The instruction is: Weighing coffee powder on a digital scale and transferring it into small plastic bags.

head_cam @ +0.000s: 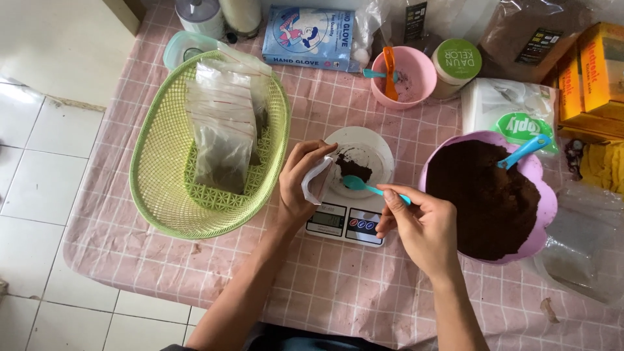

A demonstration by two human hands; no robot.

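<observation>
hands and surrounding items, listed from frame centre outward. left hand, centre of frame: fingers curled together and clamped on a small clear bag, held at the left edge of a white dish. right hand, just right of centre: fingertips pinched on the handle of a teal spoon, whose bowl is laid over the dish beside a small heap of dark brown powder. the dish is seated on a white digital kitchen scale, lower centre. a pink bowl filled with the same dark powder is placed at right, with a second blue spoon stuck in it. a green woven basket at left of frame is loaded with filled clear bags. along the top edge are found a smaller pink bowl with an orange spoon, a blue glove box, a green-lidded jar and yellow cartons at upper right. everything is set on a pink checked tablecloth.
</observation>
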